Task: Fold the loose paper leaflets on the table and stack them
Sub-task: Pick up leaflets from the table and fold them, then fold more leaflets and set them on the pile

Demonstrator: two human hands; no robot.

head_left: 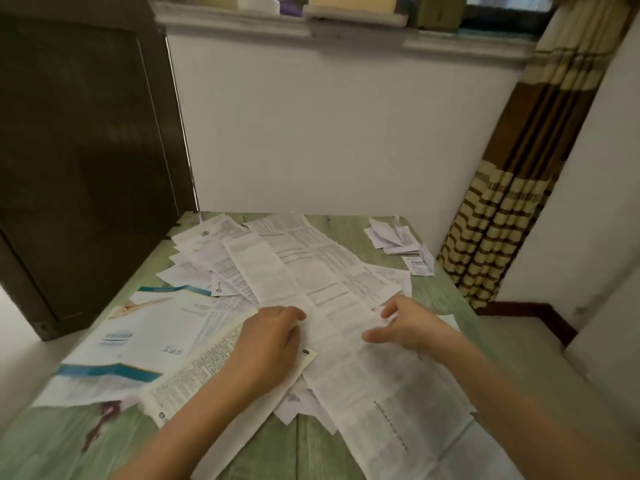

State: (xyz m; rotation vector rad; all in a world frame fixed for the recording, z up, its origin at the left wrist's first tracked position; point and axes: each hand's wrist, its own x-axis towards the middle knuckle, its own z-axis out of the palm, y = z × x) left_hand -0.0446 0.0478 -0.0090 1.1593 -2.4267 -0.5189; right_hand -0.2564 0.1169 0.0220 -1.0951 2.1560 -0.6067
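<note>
Wide view over the pale green wood-grain table, and it's littered with paper. The biggest piece is the long white printed leaflet, unfolded and running from 12 o'clock down through the centre to 5 o'clock. At 9 o'clock lies the glossy white-and-teal brochure, flat and partly under other sheets. A cream fine-print sheet slants at 7 o'clock, beneath the left wrist. More loose white leaflets overlap at 11 o'clock. Both hands are at the centre. The left hand has its fingers curled together, gripping the long leaflet's left edge. The right hand pinches the right edge between thumb and forefinger, though it's blurred. At 2 o'clock, well apart, sits the small pile of folded leaflets.
</note>
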